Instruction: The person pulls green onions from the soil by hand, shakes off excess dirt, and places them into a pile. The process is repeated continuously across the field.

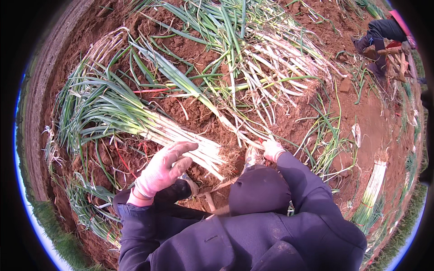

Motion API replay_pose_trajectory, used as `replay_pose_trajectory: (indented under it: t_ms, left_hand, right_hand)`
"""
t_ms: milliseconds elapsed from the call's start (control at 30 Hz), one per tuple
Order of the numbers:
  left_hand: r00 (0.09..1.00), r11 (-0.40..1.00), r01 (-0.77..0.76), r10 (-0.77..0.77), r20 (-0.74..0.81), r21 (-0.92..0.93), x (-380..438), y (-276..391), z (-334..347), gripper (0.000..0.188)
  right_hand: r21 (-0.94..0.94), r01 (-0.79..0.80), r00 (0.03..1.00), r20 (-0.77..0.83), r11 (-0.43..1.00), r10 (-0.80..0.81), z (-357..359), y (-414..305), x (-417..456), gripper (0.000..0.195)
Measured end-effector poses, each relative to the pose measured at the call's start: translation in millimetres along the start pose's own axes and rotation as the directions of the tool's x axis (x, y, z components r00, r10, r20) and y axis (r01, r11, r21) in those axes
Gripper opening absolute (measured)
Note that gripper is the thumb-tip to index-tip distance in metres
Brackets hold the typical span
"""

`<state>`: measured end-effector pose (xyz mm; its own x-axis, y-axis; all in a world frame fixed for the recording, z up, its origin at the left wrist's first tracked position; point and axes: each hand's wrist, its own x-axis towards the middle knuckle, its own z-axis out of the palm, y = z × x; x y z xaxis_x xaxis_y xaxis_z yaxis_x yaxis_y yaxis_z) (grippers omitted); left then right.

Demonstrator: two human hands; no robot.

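Observation:
My left hand (pixel 166 168), in a soiled whitish-pink work glove, is raised just over a pile of long green onions (pixel 183 139), its fingers apart and nothing visible in it. The pile lies with its rooted white ends towards my feet and its green leaves to the left. My right hand (pixel 273 150), in a similar glove, is closed round the root end of a long green onion (pixel 210 105), whose leaves reach up and to the left. Beyond lies a larger heap of untrimmed green onions (pixel 278 61) with dry outer leaves and roots.
Loose leaves (pixel 334 135) litter the reddish soil at right. A tied green onion bundle (pixel 373 186) lies at the lower right, more bundles (pixel 98 220) at lower left. A red strap (pixel 123 157) is by the pile. Another person (pixel 383 34) is near a wooden stool (pixel 395 61) at upper right.

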<state>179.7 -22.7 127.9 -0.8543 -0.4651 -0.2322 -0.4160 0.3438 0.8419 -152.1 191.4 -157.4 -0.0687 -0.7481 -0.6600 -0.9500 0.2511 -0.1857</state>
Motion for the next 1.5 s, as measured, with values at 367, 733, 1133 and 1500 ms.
replay_pose_trajectory:
  t_ms: [367,733,1133,1500]
  left_hand:
    - [0.996,0.956,-0.04,0.015,0.088,0.29,73.9,-22.0,25.4,0.035]
    - [0.985,0.881,-0.116,0.042,0.17,0.458,81.7,-11.3,46.1,0.033]
    - [0.834,0.899,0.353,-0.428,0.349,0.259,105.2,-101.6,46.6,0.041]
    - [0.386,0.355,0.845,-0.922,-0.002,-0.401,248.3,-252.8,214.6,0.026]
  right_hand:
    - [0.872,-0.089,0.994,0.046,0.481,0.099,-69.7,60.3,-39.9,0.047]
    - [0.976,0.052,0.986,-0.084,0.214,0.146,-153.6,32.4,-71.8,0.026]
    - [0.258,-0.309,0.93,-0.119,0.915,0.348,6.1,24.2,32.9,0.044]
    - [0.967,0.172,0.963,-0.205,0.187,0.173,-199.2,56.8,-61.6,0.029]
